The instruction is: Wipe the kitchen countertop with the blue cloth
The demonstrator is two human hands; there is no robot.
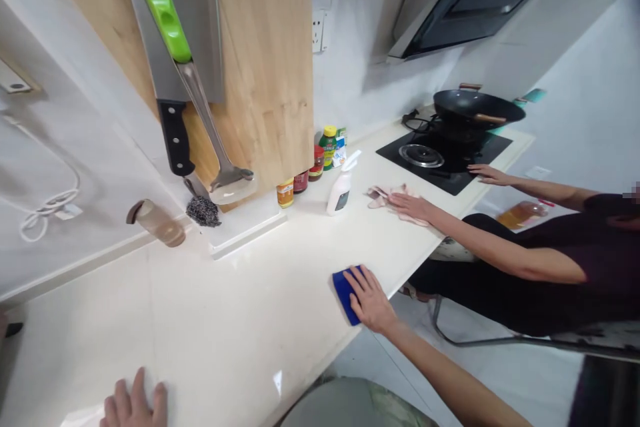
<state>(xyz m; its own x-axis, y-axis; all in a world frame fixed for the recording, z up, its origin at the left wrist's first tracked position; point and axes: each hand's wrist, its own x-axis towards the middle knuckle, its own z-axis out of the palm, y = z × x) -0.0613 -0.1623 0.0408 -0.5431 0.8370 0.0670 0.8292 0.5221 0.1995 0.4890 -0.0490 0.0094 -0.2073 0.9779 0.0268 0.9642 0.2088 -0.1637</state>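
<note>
One left hand (pixel 134 403), cut off past the knuckles, has its fingers apart over the tabletop (pixel 225 313); ahead, the right hand (pixel 373 300) lies flat, hiding part of a blue cloth (pixel 344 290) by the edge. Farther along, I see a co-worker's hand (pixel 411 206) covering some of a pink cloth (pixel 381 195).

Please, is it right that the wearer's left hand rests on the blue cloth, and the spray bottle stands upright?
Not quite: the head view shows the wearer's right hand on the blue cloth; the spray bottle does stand upright.
</note>
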